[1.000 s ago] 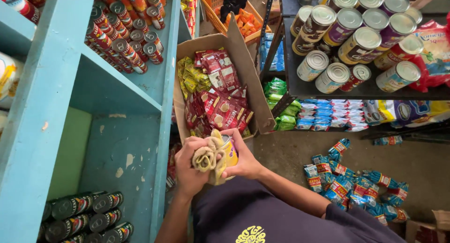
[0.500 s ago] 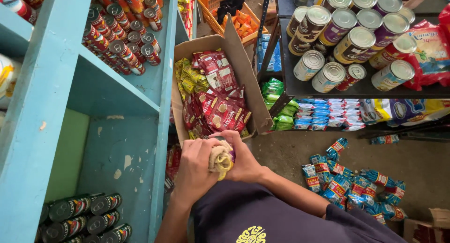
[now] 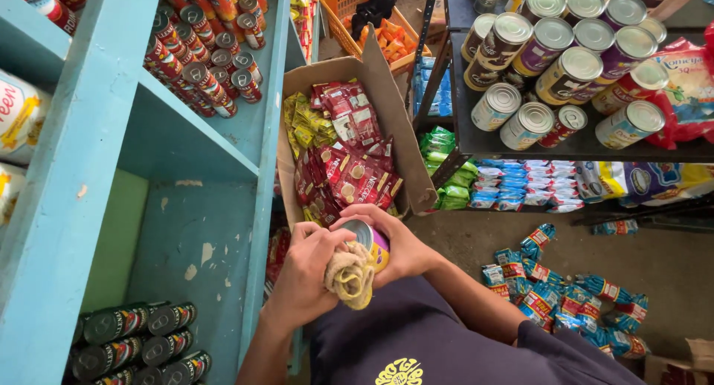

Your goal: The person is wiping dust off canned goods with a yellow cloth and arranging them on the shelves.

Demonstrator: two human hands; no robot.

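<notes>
Since the earlier pictures we see the can (image 3: 374, 244) turned in our grip: then the rag (image 3: 349, 276) covered its front, now the rag sits lower and left of it and the purple-and-yellow side shows. We judge the wiping has moved on to another face of the can.

Left hand (image 3: 306, 273) is closed around the rag, pressing it to the can. Right hand (image 3: 394, 244) is clamped on the can from the far side, fingers (image 3: 364, 215) curled over its top. The can is held just above our dark shirt (image 3: 446, 340), below the open box (image 3: 349, 147).

Around the can: the box of red and yellow sachets directly beyond; blue shelves (image 3: 111, 169) to the left, with dark cans (image 3: 134, 340) low and red cans (image 3: 201, 50) high; a black rack (image 3: 580, 143) of large tins (image 3: 558, 50) to the upper right; blue packets (image 3: 573, 296) on the floor to the right.

Nothing stands between our hands and the blue shelves.
</notes>
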